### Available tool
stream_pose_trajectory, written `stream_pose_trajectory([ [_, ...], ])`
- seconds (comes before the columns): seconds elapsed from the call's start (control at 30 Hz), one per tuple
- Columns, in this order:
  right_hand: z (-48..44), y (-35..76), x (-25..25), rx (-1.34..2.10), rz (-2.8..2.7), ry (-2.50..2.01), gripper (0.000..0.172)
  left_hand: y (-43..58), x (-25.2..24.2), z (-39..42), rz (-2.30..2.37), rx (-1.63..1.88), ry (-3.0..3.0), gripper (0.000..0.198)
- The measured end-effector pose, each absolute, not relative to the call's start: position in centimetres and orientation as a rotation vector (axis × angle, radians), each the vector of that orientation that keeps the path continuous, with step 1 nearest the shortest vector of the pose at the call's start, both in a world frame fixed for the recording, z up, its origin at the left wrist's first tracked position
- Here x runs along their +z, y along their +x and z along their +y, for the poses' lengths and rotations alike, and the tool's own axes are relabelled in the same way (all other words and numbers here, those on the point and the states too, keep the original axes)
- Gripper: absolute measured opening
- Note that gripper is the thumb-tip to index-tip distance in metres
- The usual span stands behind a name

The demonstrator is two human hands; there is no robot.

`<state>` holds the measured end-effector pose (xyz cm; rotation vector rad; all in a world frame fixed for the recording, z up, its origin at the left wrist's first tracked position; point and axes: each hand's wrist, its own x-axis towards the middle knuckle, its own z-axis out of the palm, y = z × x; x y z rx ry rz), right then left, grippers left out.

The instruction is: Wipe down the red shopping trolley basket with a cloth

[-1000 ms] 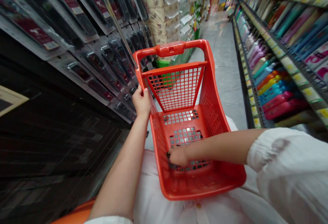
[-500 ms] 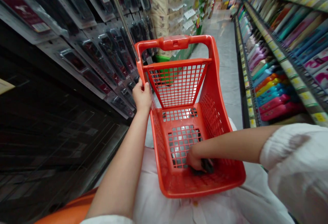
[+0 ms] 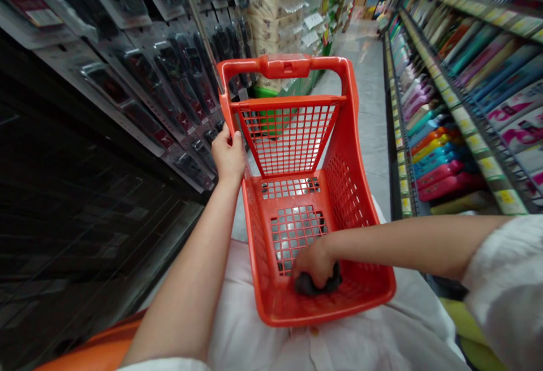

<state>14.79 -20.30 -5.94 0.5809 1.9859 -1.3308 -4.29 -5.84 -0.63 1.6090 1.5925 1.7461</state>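
A red plastic shopping basket (image 3: pixel 348 190) with grid openings stands directly in front of me, its handle frame (image 3: pixel 288 67) at the far end. My left hand (image 3: pixel 229 153) is closed round the upper left edge of the basket, thumb on top. Deep inside, near the end closest to me, my right hand (image 3: pixel 316 261) is closed on a dark grey cloth (image 3: pixel 314 287), bunched up and pressed against the basket's lower inside. The fingers of this hand are partly hidden and slightly blurred.
Packaged goods (image 3: pixel 178 71) hang on a rack to the left, with a thin pole (image 3: pixel 201 26) in front. Stacked wrapped packs (image 3: pixel 274 14) stand beyond the basket. Shelves of colourful bottles (image 3: pixel 441 150) line the right side. A tiled aisle (image 3: pixel 367 77) runs ahead.
My right hand has moved left across the inside of the basket with the cloth, more of which now shows. My left hand keeps its hold. The whole view has shifted slightly.
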Motion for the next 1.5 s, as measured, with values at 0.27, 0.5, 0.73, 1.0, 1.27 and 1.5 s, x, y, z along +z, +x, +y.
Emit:
stream_pose_trajectory([
  [0.27, -21.3, 15.7, -0.7, -1.664, 2.166, 0.509, 0.064, -4.2, -0.6, -5.9, 1.587, 1.744, 1.589, 0.028],
  [0.5, -20.8, 19.8, -1.9, -1.124, 2.097, 0.541, 0.051, -4.3, -0.7, -5.7, 1.555, 1.769, 1.616, 0.030],
  [0.73, -22.2, 17.1, -1.9, -1.793, 2.138, 0.630, 0.067, -3.8, -0.7, -5.4, 1.669, 1.739, 1.575, 0.027],
  [1.0, -17.7, 22.6, 2.6, -0.965, 2.215, 0.790, 0.046, -2.4, -0.9, -5.7, 1.727, 1.793, 1.497, 0.031],
  [1.27, -13.3, 22.1, 0.0, -1.006, 1.911, 1.008, 0.050, -0.9, -1.8, -4.7, 1.806, 1.928, 1.336, 0.055],
  [1.5, -11.9, 19.4, -7.6, -0.612, 1.948, 1.285, 0.049, 0.5, 0.9, -7.0, 2.204, 1.443, 1.446, 0.057],
])
